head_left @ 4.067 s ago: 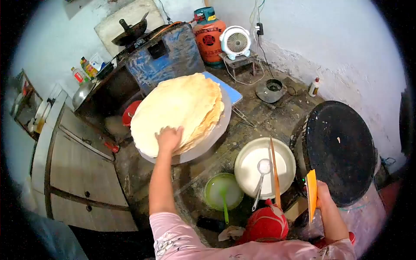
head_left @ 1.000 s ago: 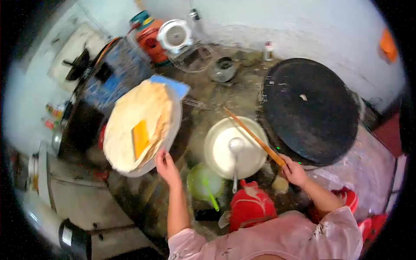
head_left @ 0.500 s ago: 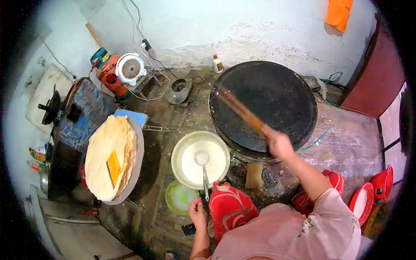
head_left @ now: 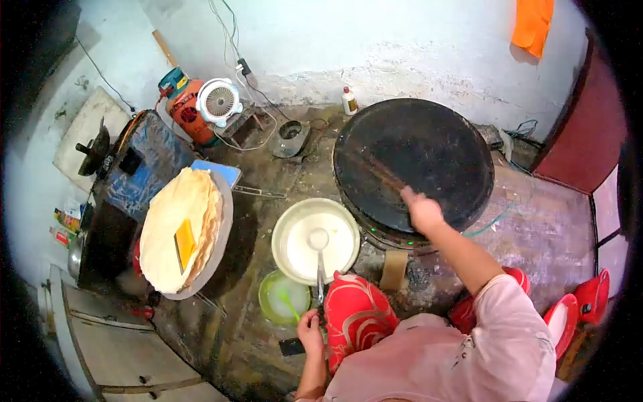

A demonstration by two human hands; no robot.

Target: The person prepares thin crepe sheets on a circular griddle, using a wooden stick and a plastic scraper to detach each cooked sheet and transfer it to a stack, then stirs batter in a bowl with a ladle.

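Observation:
My right hand (head_left: 423, 211) is closed around a long brown brush-like tool (head_left: 382, 173), blurred by motion. It hangs over the round black griddle (head_left: 435, 147), and I cannot tell whether its far end touches the surface. My left hand (head_left: 310, 329) is low beside my knee, fingers curled. Next to it is a green bowl (head_left: 264, 305) of cloudy liquid with a bright green utensil (head_left: 289, 303) leaning in it; whether the fingers touch its handle is unclear. A pale basin (head_left: 278, 251) of white batter holds a metal ladle (head_left: 320, 258).
At left, a stack of thin flatbreads (head_left: 164, 228) bears a yellow scraper (head_left: 185, 242). A gas cylinder (head_left: 187, 110), a white fan (head_left: 220, 102) and a bottle (head_left: 349, 102) stand near the wall. Red basins (head_left: 593, 298) sit at right. A dark phone-like object (head_left: 291, 346) lies by my left hand.
My right hand has moved slightly up and left, with the brush-like tool still over the griddle. My left hand stays low beside the green bowl. The whole view has shifted a little.

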